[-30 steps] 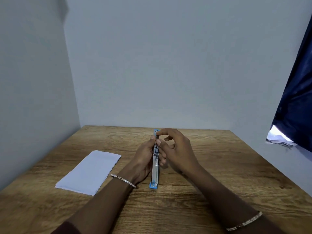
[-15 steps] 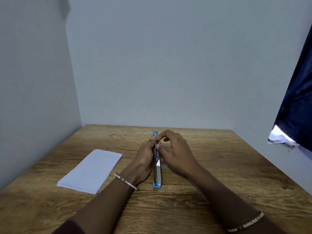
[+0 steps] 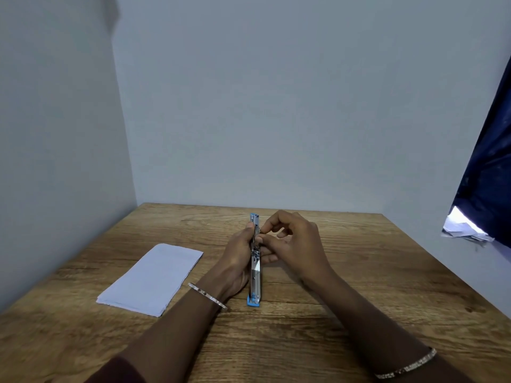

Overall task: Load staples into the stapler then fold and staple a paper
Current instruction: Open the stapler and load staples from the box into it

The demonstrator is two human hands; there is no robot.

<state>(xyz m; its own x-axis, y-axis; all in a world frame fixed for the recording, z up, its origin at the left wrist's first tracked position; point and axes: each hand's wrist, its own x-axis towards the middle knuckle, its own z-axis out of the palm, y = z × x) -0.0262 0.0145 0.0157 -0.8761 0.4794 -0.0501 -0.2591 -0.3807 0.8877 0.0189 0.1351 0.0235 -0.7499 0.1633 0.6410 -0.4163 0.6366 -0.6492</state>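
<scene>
A blue stapler (image 3: 255, 277) lies opened out flat along the middle of the wooden table (image 3: 359, 272), its metal staple channel facing up. My left hand (image 3: 235, 261) grips the stapler from its left side. My right hand (image 3: 293, 241) pinches at the channel's upper part with thumb and forefinger; whether a strip of staples is between the fingertips is too small to tell. A folded white paper (image 3: 152, 276) lies flat to the left, apart from both hands.
Grey walls close the table at the left and the back. At the right edge hangs a dark blue curtain (image 3: 489, 172) with crumpled white paper (image 3: 464, 228) below it, beyond the table's right edge.
The stapler and both hands have shifted slightly to the right. My right thumb and forefinger have moved a little down along the channel.
</scene>
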